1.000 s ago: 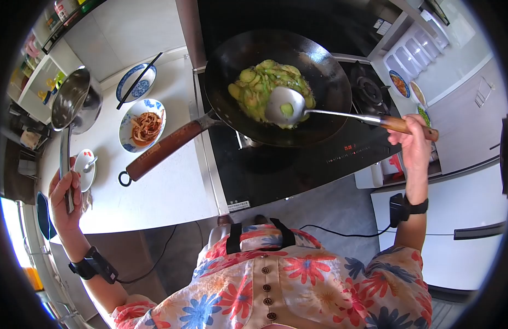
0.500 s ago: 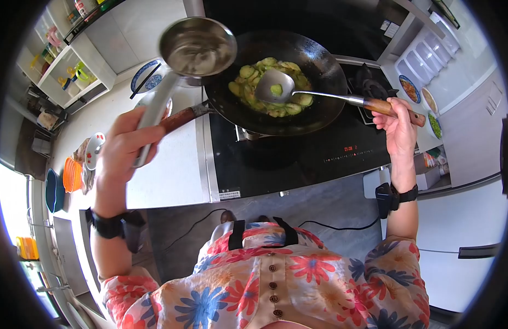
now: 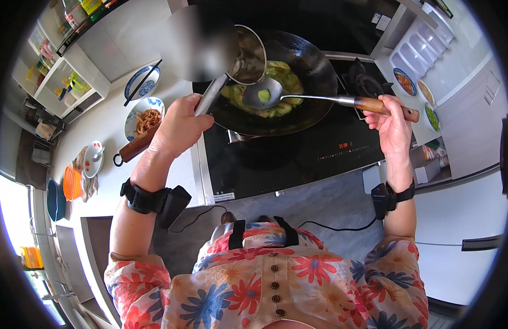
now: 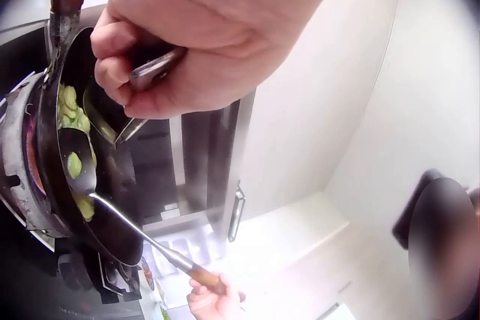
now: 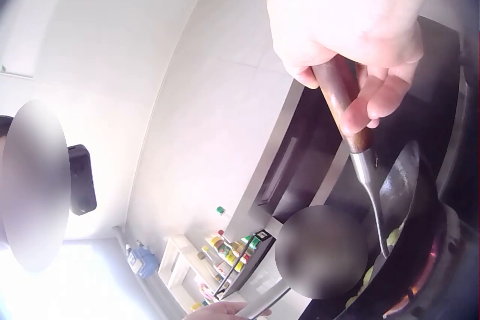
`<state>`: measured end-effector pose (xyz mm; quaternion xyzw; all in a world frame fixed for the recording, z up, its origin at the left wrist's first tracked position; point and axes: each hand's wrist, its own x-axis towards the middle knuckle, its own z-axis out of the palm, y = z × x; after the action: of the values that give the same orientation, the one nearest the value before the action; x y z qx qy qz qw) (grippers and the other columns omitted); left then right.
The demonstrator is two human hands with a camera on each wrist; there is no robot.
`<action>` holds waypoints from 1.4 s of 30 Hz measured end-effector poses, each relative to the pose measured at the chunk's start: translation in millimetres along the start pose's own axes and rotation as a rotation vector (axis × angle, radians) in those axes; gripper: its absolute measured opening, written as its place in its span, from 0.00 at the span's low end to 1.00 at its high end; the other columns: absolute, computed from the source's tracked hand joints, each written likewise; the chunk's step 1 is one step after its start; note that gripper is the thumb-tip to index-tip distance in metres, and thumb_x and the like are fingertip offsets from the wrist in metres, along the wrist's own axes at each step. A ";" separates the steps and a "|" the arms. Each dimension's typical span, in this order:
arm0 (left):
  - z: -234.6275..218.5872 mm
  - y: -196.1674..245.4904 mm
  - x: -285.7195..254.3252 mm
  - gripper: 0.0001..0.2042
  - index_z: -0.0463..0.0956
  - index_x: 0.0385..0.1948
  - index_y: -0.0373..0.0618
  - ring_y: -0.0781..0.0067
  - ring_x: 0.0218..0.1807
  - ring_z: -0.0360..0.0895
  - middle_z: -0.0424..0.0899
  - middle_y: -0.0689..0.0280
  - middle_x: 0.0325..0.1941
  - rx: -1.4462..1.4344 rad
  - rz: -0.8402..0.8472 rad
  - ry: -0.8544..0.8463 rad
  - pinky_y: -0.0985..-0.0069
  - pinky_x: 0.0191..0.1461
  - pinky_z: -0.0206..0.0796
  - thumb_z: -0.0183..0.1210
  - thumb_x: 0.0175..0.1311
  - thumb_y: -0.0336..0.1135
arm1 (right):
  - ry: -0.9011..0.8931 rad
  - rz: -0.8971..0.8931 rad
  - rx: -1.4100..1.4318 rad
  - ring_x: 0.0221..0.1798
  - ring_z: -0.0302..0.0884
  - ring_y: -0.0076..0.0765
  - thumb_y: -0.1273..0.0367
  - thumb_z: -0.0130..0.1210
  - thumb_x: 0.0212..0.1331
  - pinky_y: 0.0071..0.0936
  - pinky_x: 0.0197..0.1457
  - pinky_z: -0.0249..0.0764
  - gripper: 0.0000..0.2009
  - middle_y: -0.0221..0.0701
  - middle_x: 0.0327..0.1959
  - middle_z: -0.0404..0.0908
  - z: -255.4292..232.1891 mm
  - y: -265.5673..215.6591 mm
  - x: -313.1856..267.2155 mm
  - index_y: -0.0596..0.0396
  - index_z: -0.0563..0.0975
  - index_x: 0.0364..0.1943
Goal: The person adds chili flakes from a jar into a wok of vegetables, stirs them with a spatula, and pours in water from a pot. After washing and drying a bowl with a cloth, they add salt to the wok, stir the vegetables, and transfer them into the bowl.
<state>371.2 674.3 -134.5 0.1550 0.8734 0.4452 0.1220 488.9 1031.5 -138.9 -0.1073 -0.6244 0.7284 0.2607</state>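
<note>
My left hand (image 3: 180, 129) grips the long handle of a stainless-steel water ladle (image 3: 253, 52), whose bowl is tipped over the left part of the wok (image 3: 317, 82). A blurred patch covers part of the ladle in the head view. Green vegetable slices (image 3: 291, 85) lie in the wok, partly hidden behind the ladle and the wok spatula (image 3: 256, 98). In my right hand (image 3: 395, 131) is the spatula's wooden handle (image 5: 341, 99). One green slice (image 3: 264, 96) sits on the spatula's blade. Flame (image 5: 424, 271) shows under the wok in the right wrist view.
The wok's wooden handle (image 3: 134, 149) sticks out left, beneath my left forearm. On the left counter stand a bowl (image 3: 134, 112) of brown shreds, a blue-and-white bowl with chopsticks (image 3: 141, 85) across it, and a dish (image 3: 91, 162) with a spoon. Several small bowls (image 3: 431, 126) line the right side.
My left hand has carried the ladle from above the left counter rightward to the wok, tipping it there. My right hand keeps its hold on the spatula, whose blade has shifted left in the wok.
</note>
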 end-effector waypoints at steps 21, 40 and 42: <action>-118.8 -40.1 -74.8 0.18 0.67 0.44 0.28 0.85 0.11 0.61 0.67 0.69 0.19 -0.623 -0.030 0.183 0.90 0.12 0.48 0.51 0.51 0.29 | 0.029 -0.215 -0.406 0.19 0.76 0.28 0.66 0.51 0.55 0.16 0.21 0.68 0.12 0.39 0.25 0.77 18.6 -59.5 5.5 0.61 0.71 0.36; -233.7 -272.8 -74.7 0.07 0.71 0.34 0.38 0.84 0.15 0.65 0.70 0.69 0.20 -0.841 -0.242 0.522 0.89 0.15 0.53 0.52 0.55 0.29 | 0.026 -0.244 -0.882 0.24 0.76 0.24 0.64 0.51 0.54 0.15 0.27 0.69 0.12 0.31 0.28 0.77 59.1 -106.4 47.4 0.56 0.73 0.37; -238.2 -290.5 -66.2 0.08 0.71 0.35 0.38 0.83 0.15 0.65 0.70 0.69 0.20 -0.862 -0.230 0.496 0.89 0.15 0.52 0.52 0.55 0.29 | 0.058 -0.021 -0.925 0.23 0.76 0.23 0.63 0.52 0.53 0.14 0.24 0.67 0.12 0.32 0.28 0.77 60.7 -125.3 49.5 0.54 0.73 0.37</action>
<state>301.5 311.6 -229.8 -0.1168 0.6246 0.7720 0.0122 448.8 1015.7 2.4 -0.2265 -0.8772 0.3674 0.2103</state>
